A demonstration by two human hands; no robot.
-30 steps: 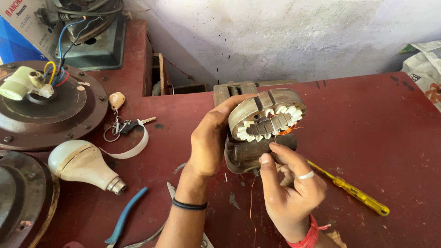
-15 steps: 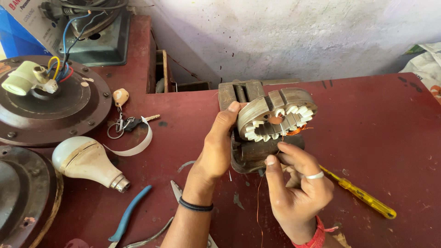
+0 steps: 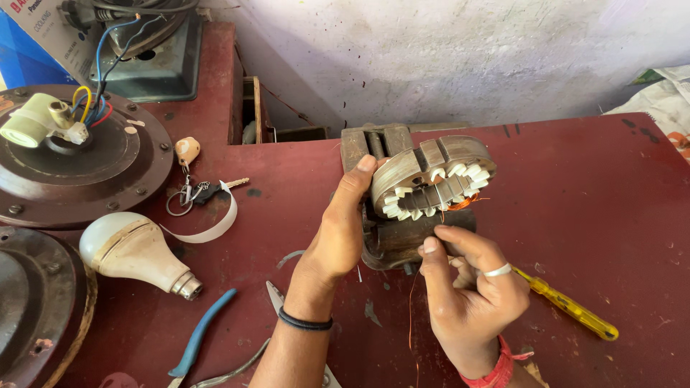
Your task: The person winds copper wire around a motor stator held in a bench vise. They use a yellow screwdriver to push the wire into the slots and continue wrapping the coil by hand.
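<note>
Landmark = motor stator (image 3: 430,188), a laminated metal ring with white slot insulators, held tilted above the dark red surface (image 3: 589,187), roughly centre of view. Left hand (image 3: 338,233) is clamped on the stator's left rim, thumb tip pressed on the top edge of the ring, fingers wrapped behind; black band on that wrist. Right hand (image 3: 471,298) sits just below the stator, fingers curled together against its lower body, index finger lying along the underside; whether it pinches the thin copper wire (image 3: 411,309) hanging below the stator, cannot tell. Silver ring on one right finger, red thread at the wrist. A bit of orange-copper winding shows at the stator's right inner edge. Right-below the stator, partly hidden by the right hand: yellow-handled screwdriver (image 3: 571,309) lying flat on the surface. Left-below the stator: blue-handled pliers (image 3: 201,334) on the surface. Left of the stator: white bulb (image 3: 133,251) on its side, and beside it a key bunch (image 3: 194,190) with a white strip looped under it. Far left of the stator: round dark fan housing (image 3: 108,169) with coloured wires and a pale connector block on top. Behind the stator: whitewashed wall (image 3: 467,57).
</note>
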